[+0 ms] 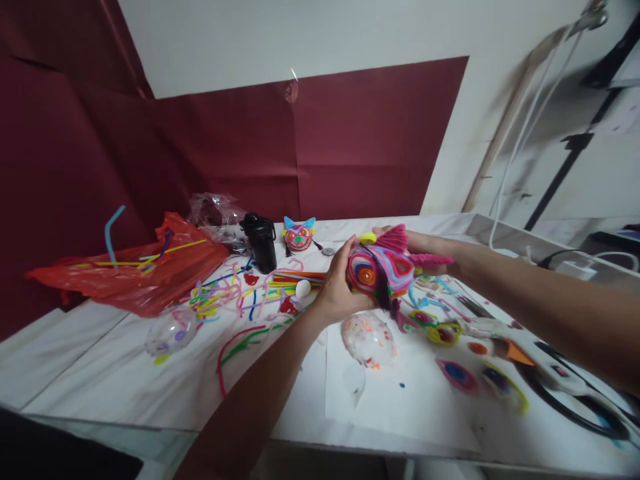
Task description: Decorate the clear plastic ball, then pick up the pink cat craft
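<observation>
Between my two hands is a colourful fuzzy mask, mostly pink with an orange and blue eye and pointed magenta ears, held tilted above the table. My left hand wraps round its left side, thumb and fingers on the edge. My right hand is behind its upper right side, its fingers largely hidden by the mask. Below it, a clear plastic dome with orange and red bits lies on a white sheet.
A smaller finished-looking mask, a black bottle and a red plastic bag stand at the back. Scattered pipe cleaners and another clear dome lie left. Fuzzy eye shapes, scissors and a black cable lie right.
</observation>
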Demonstrator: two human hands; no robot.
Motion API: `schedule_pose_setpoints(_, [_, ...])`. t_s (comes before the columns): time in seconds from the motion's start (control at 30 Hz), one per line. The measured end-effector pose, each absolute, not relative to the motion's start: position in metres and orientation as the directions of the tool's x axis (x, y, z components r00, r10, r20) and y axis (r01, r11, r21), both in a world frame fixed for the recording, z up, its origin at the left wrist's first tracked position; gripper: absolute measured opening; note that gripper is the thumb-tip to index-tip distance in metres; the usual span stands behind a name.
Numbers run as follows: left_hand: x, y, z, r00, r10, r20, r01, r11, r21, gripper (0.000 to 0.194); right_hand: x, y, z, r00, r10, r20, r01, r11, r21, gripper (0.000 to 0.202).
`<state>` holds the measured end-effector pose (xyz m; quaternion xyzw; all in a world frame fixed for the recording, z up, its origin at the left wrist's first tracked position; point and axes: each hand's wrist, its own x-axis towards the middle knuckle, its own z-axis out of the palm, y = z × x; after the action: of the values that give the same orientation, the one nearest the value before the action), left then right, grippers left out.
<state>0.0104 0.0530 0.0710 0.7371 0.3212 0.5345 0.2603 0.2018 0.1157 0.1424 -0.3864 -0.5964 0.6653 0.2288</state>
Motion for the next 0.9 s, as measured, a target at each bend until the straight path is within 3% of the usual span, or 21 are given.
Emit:
schedule_pose_setpoints(0.17, [0.011, 0.049, 0.072, 0.172, 0.851, 0.497, -0.069, -0.493, 0.868, 0.119, 0.199, 0.107, 0.152, -0.57, 0.746, -0.346, 0.259, -0.236, -0.936, 0.057])
schedule_pose_setpoints(0.33, [0.013, 0.057, 0.072, 0.062, 0.881, 0.47, -0.372, -0.416, 0.83, 0.107, 0.204, 0.111, 0.16, -0.499, 0.799, -0.335, 0.282, -0.216, -0.935, 0.065])
schedule_pose_setpoints(0.47, [0.011, 0.068, 0.073, -0.061, 0.915, 0.399, -0.411, -0.387, 0.825, 0.1, 0.218, 0.125, 0.15, -0.356, 0.922, -0.153, 0.161, -0.101, -0.982, 0.053])
schedule_pose_setpoints(0.7, [0.008, 0.107, 0.079, -0.178, 0.906, 0.385, -0.439, -0.423, 0.793, 0.094, 0.242, 0.103, 0.121, -0.235, 0.972, 0.031, 0.003, 0.033, -0.999, 0.032])
schedule_pose_setpoints(0.9, [0.011, 0.171, 0.077, -0.237, 0.919, 0.314, -0.414, -0.388, 0.823, 0.079, 0.247, 0.061, 0.079, -0.252, 0.96, 0.121, 0.111, 0.153, -0.982, 0.049])
